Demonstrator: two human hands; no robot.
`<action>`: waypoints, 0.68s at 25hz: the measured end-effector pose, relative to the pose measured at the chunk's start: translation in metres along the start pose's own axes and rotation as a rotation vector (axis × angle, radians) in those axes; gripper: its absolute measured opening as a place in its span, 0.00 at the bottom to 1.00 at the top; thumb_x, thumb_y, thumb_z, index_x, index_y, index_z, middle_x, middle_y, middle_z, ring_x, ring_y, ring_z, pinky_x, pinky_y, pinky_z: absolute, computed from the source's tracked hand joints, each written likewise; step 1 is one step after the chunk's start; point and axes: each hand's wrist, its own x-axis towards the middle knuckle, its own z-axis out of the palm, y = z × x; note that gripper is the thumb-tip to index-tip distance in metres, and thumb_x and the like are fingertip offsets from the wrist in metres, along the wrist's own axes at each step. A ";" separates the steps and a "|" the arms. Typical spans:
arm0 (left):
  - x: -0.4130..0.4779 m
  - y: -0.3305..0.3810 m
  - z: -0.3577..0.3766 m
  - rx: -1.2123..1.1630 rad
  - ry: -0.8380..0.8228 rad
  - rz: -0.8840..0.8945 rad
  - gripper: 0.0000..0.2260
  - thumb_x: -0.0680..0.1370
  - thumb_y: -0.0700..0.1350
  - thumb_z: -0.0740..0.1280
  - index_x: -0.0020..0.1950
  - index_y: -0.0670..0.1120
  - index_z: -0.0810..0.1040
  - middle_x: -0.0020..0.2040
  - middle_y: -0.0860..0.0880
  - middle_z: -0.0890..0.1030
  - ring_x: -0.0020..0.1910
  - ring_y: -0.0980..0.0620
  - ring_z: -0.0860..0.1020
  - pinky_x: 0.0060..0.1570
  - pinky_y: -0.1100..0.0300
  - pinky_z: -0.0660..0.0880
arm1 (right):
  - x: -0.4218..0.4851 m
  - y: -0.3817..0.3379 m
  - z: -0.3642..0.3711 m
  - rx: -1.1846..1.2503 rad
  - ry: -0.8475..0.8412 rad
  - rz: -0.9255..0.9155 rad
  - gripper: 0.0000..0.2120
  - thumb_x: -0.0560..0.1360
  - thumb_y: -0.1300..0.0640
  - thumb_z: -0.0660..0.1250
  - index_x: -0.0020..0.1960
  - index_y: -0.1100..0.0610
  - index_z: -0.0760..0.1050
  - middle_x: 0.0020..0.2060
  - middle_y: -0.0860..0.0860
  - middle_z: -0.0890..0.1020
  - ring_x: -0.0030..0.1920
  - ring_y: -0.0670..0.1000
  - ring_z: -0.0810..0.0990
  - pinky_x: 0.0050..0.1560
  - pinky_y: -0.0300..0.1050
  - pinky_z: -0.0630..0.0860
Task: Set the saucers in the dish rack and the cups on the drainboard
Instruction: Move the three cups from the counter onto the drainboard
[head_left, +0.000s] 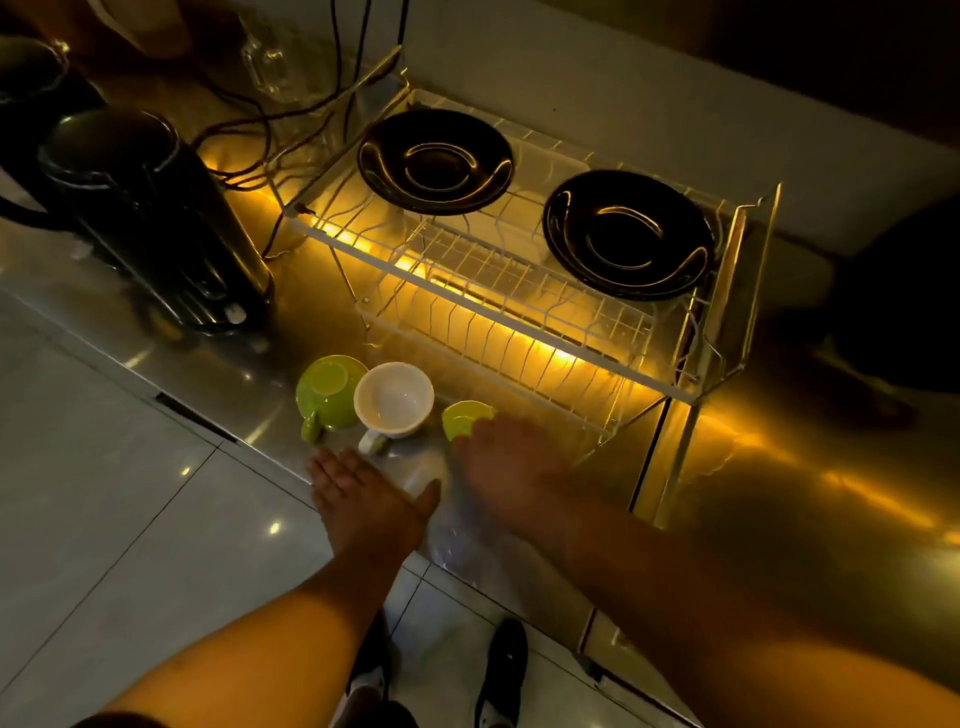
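Two black saucers lie flat on the top shelf of the white wire dish rack (524, 332): one at the back left (435, 162), one at the right (627, 235). On the steel drainboard (218, 374) in front stand a green cup (327, 391) upside down and a white cup (394, 399) upright, touching. Right of them is a second green cup (465, 417), upside down, with my right hand (506, 470) blurred over it and fingers on it. My left hand (370, 501) hovers flat, fingers apart, just in front of the white cup.
A dark kettle or jug (150, 218) stands at the left on the counter, with cables (270, 124) and a glass mug (278, 67) behind it. A yellow light strip glows under the rack. The counter edge runs diagonally; tiled floor and my shoes (506, 670) lie below.
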 end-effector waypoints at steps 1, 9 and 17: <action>0.000 0.000 -0.001 0.010 -0.005 0.000 0.60 0.65 0.82 0.45 0.77 0.34 0.39 0.78 0.30 0.41 0.77 0.32 0.41 0.74 0.40 0.46 | -0.004 0.011 -0.002 0.066 0.003 0.059 0.14 0.81 0.51 0.60 0.63 0.54 0.76 0.56 0.57 0.80 0.57 0.60 0.79 0.52 0.55 0.75; -0.002 0.002 -0.006 0.038 -0.039 -0.003 0.60 0.65 0.82 0.43 0.77 0.34 0.37 0.78 0.30 0.40 0.77 0.32 0.39 0.74 0.40 0.45 | -0.086 0.061 0.042 1.393 -0.018 0.667 0.08 0.70 0.51 0.69 0.39 0.56 0.80 0.36 0.59 0.85 0.38 0.58 0.83 0.44 0.58 0.82; -0.004 0.003 -0.003 0.008 0.006 0.012 0.59 0.66 0.81 0.49 0.77 0.35 0.40 0.78 0.31 0.43 0.77 0.32 0.42 0.74 0.39 0.47 | -0.185 0.071 0.078 1.901 0.229 1.039 0.10 0.80 0.59 0.61 0.51 0.64 0.79 0.43 0.64 0.83 0.42 0.59 0.82 0.49 0.57 0.80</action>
